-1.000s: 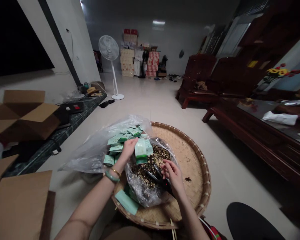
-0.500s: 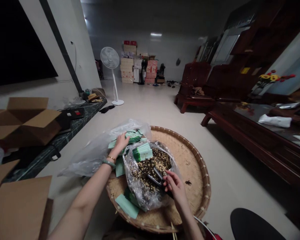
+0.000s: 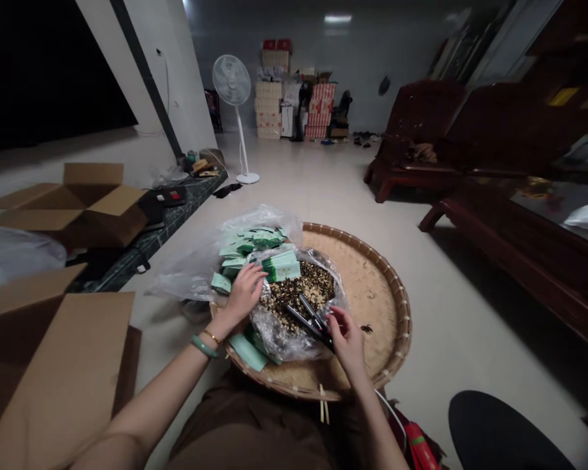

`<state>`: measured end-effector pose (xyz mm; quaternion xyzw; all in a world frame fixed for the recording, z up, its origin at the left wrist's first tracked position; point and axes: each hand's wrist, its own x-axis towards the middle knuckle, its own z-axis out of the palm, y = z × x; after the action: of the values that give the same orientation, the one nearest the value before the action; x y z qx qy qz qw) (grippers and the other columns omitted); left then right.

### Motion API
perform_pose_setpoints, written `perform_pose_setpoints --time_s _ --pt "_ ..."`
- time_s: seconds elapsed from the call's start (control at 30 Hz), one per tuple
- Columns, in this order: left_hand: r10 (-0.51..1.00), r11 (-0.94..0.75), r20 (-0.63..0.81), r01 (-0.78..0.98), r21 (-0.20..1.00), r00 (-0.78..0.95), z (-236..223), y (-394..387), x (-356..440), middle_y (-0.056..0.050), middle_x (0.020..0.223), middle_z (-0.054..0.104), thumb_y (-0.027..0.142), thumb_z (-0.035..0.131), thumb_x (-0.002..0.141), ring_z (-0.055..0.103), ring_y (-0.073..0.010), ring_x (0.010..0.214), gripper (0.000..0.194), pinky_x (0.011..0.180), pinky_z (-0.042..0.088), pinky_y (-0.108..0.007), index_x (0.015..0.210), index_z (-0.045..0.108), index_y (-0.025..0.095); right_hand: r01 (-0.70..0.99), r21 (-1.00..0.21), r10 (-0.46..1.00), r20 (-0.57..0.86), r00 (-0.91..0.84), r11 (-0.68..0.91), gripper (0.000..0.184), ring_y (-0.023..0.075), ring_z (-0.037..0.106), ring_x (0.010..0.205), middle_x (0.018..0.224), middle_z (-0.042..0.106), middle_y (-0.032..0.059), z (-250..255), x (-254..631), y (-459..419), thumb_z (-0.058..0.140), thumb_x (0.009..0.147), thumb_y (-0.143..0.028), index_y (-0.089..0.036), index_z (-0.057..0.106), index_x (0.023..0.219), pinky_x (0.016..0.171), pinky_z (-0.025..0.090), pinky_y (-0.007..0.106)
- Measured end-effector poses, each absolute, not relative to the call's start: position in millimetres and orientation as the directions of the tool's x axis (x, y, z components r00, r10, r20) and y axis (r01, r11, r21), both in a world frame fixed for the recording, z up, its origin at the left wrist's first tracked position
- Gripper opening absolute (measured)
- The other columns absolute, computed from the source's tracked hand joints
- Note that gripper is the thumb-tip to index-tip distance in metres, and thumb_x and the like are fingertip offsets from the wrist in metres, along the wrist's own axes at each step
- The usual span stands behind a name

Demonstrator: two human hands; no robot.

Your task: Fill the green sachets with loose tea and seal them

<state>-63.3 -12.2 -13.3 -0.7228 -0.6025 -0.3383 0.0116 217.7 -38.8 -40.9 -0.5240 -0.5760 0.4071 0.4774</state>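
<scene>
From the head view, we're looking straight down over a round woven tray (image 3: 372,287), and right there in its left half sits the clear plastic bag (image 3: 281,339), mouth wide, filled with a speckled mix (image 3: 318,281) of dark and pale bits. On top of that mix, toward the far left, we've got a neat fan of green sachets (image 3: 287,266), slightly overlapping. Our left hand (image 3: 245,290) is right beside them, fingers loosely bent and reaching to their near end; whether they pinch anything, we can't tell. A jade-green bangle (image 3: 204,346) and a thin gold bracelet (image 3: 212,336) circle that wrist.

Over to our right hand (image 3: 347,339)! It's at the bag's right side, fingers curled in close by a black two-armed tool (image 3: 308,324), whose arms stand apart over the mix. Is it a firm grip? We can't make that out.

Just beyond the left hand, a heap of green packets (image 3: 252,240) lies against a big cloudy plastic sheet (image 3: 186,267), and down at the tray's near left we spot another flat green packet (image 3: 249,352). Further off, a white standing fan (image 3: 232,79) faces us, with an open cardboard box (image 3: 73,196) at far left.
</scene>
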Motion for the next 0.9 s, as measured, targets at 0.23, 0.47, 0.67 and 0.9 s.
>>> perform_pose_setpoints --time_s 0.23,0.47,0.67,0.9 --pt "0.918 -0.251 0.363 0.943 0.219 0.160 -14 15 -43 -0.016 0.130 0.054 0.021 0.060 0.083 0.046 -0.0295 0.123 0.039 0.103 0.039 -0.048 0.120 0.056 0.015 0.413 -0.829 0.927 0.337 -0.167 0.376 0.028 0.0260 0.059 0.097 0.103 0.067 0.0124 -48 215 -37 0.045 0.087 -0.026 -0.017 0.062 0.108 0.089 0.047 0.044" --pt "0.945 -0.163 0.294 0.985 0.054 0.140 -4 29 -28 -0.012 0.114 0.059 0.024 0.067 0.078 0.052 -0.0286 0.107 0.038 0.091 0.044 -0.043 0.115 0.058 0.019 0.446 -0.684 0.815 0.446 -0.371 0.577 0.026 0.0257 0.056 0.093 0.098 0.065 0.0115 -40 209 -47 0.043 0.090 -0.020 -0.018 0.062 0.107 0.084 0.048 0.042" --pt "0.960 -0.136 0.252 0.990 0.022 0.126 -7 26 -22 -0.014 0.112 0.060 0.018 0.056 0.085 0.053 -0.0274 0.103 0.032 0.089 0.043 -0.040 0.117 0.057 0.017 0.386 -0.638 0.670 0.286 -0.685 0.666 0.023 0.0223 0.063 0.083 0.087 0.069 0.0088 -32 206 -69 0.042 0.092 -0.018 -0.019 0.066 0.094 0.075 0.048 0.032" --pt "0.970 -0.126 0.220 0.989 0.080 0.106 -16 27 -19 -0.012 0.112 0.064 0.018 0.051 0.088 0.056 -0.0243 0.105 0.032 0.095 0.040 -0.038 0.119 0.057 0.018 0.343 -0.561 0.479 0.112 -0.871 0.753 0.021 0.0220 0.066 0.074 0.080 0.072 0.0046 -21 208 -80 0.060 0.085 -0.041 -0.022 0.068 0.086 0.063 0.040 0.026"
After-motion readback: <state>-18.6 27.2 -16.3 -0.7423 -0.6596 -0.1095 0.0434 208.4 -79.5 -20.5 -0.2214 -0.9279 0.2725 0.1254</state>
